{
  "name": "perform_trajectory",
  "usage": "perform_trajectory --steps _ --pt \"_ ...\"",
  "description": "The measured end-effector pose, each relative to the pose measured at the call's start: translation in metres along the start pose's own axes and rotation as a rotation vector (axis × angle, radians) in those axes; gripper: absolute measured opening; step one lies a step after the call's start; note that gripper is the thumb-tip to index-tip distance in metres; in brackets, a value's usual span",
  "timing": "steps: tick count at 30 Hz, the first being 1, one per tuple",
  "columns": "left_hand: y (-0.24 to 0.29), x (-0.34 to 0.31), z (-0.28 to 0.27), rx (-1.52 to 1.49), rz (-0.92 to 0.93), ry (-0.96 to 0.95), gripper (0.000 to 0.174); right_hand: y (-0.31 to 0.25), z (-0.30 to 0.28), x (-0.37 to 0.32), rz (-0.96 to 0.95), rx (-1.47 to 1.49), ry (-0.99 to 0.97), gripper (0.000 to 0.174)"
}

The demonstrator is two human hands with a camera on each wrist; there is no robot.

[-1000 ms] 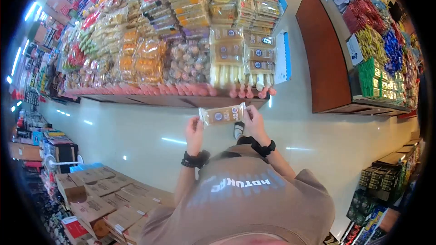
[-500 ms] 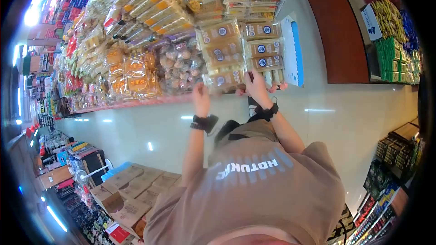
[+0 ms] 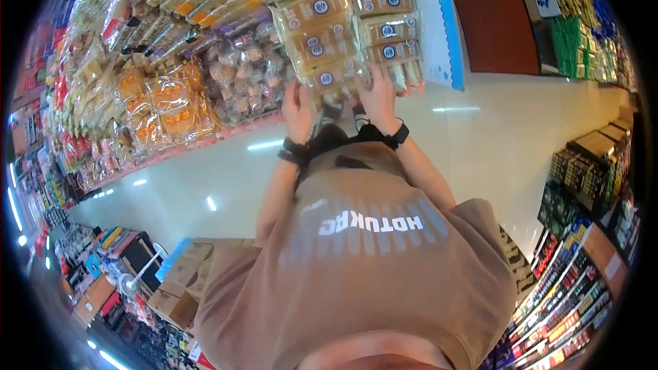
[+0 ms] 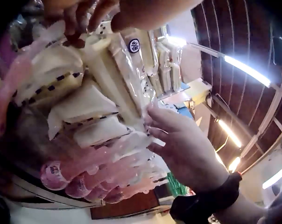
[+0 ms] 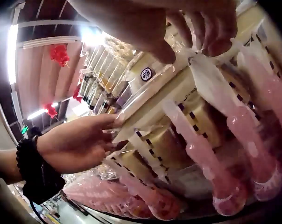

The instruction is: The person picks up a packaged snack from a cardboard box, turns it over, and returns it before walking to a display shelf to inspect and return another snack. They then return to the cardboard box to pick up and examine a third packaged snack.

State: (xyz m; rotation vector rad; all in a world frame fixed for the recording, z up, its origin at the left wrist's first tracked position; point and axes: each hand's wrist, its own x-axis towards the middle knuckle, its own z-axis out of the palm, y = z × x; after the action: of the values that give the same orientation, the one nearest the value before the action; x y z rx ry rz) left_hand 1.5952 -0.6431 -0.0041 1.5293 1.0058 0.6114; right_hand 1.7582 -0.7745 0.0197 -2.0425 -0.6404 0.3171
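Note:
A flat brown snack packet in clear wrapping (image 3: 327, 78), with a round blue emblem, lies at the front of a stack of alike packets. At its left end is my left hand (image 3: 297, 115), fingertips right by the wrapping; the right wrist view shows this hand (image 5: 80, 143) with fingers loosely extended along the packet's edge. My right hand (image 3: 379, 99) is at the other end, thumb and forefinger spread apart beside the wrapper. In the left wrist view the right hand's (image 4: 187, 144) fingertips touch the clear film. Pale packets (image 4: 85, 109) sit just under the front edge.
Bagged round snacks (image 3: 243, 72) and orange-labelled bags (image 3: 168, 103) fill the display to the left. More emblem packets (image 3: 387, 27) stand to the right by a blue-edged white panel (image 3: 442, 34). Pink tubes (image 5: 225, 186) line the front edge. Cardboard boxes (image 3: 181, 288) stand behind.
Both hands have carried the packet from over the floor forward to the display. It has come down on the stack's front, and the fingers have loosened at its ends. The head view has moved nearer.

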Motion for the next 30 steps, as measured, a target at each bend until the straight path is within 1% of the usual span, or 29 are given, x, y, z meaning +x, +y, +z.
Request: perform_trajectory --steps 2,3,6,9,12,13,14,15,16,17,18,19,20,21,22,23,24,25,26,28,29,30 --pt "0.007 0.007 0.000 -0.041 0.006 -0.035 0.041 -0.003 0.004 -0.001 -0.038 -0.022 0.065 0.035" --pt "0.010 0.014 -0.003 0.042 0.038 -0.085 0.043 -0.012 0.006 -0.002 -0.077 -0.089 0.124 0.034" --pt "0.016 0.023 -0.010 0.189 0.114 -0.158 0.048 -0.011 0.016 -0.008 -0.189 -0.250 0.127 0.037" --pt "0.014 0.031 -0.011 0.166 0.104 -0.131 0.047 -0.025 0.025 -0.017 -0.163 -0.330 0.160 0.042" --pt "0.006 0.032 -0.015 0.208 0.072 -0.102 0.049 -0.046 0.028 -0.029 -0.137 -0.404 0.236 0.046" --pt "0.022 0.029 -0.019 0.351 0.070 -0.095 0.050 -0.051 0.028 -0.037 -0.111 -0.444 0.252 0.047" --pt "0.041 0.027 -0.026 0.486 0.081 -0.092 0.051 -0.054 0.029 -0.045 -0.131 -0.382 0.264 0.046" --pt "0.061 0.025 -0.032 0.399 0.018 -0.145 0.051 -0.054 0.030 -0.056 -0.147 -0.331 0.286 0.044" --pt "0.053 0.028 -0.037 0.420 0.067 -0.169 0.046 -0.051 0.028 -0.069 -0.158 -0.292 0.316 0.043" --pt "0.038 0.036 -0.040 0.428 0.217 -0.191 0.039 -0.047 0.027 -0.081 -0.169 -0.218 0.327 0.041" --pt "0.035 0.039 -0.042 0.421 0.368 -0.218 0.032 -0.044 0.027 -0.097 -0.178 -0.149 0.342 0.039" --pt "0.039 0.041 -0.042 0.419 0.364 -0.283 0.029 -0.044 0.021 -0.117 -0.137 -0.119 0.307 0.036" --pt "0.039 0.044 -0.041 0.427 0.451 -0.319 0.028 -0.043 0.015 -0.138 -0.098 -0.084 0.274 0.033" --pt "0.042 0.043 -0.039 0.435 0.475 -0.381 0.030 -0.042 0.007 -0.158 -0.026 -0.110 0.228 0.029" --pt "0.057 0.031 -0.033 0.490 0.562 -0.375 0.024 -0.040 0.000 -0.180 0.048 -0.122 0.179 0.025" --pt "0.072 0.019 -0.028 0.429 0.609 -0.479 0.024 -0.035 -0.006 -0.202 0.080 -0.134 0.206 0.023" --pt "0.067 0.015 -0.023 0.487 0.664 -0.492 0.025 -0.027 -0.008 -0.225 0.111 -0.142 0.234 0.022" --pt "0.069 0.007 -0.015 0.430 0.781 -0.561 0.023 -0.020 -0.011 -0.246 0.142 -0.148 0.262 0.021" --pt "0.083 -0.009 -0.007 0.393 0.749 -0.688 0.027 -0.014 -0.017 -0.267 0.172 -0.157 0.295 0.020" --pt "0.097 -0.049 0.010 0.328 0.706 -0.865 0.022 -0.004 -0.027 -0.306 0.221 -0.166 0.349 0.020" --pt "0.092 -0.066 0.021 0.300 0.695 -0.917 0.022 0.003 -0.032 -0.324 0.259 -0.219 0.346 0.021" --pt "0.084 -0.086 0.033 0.273 0.684 -0.963 0.021 0.004 -0.040 -0.346 0.276 -0.216 0.411 0.021"
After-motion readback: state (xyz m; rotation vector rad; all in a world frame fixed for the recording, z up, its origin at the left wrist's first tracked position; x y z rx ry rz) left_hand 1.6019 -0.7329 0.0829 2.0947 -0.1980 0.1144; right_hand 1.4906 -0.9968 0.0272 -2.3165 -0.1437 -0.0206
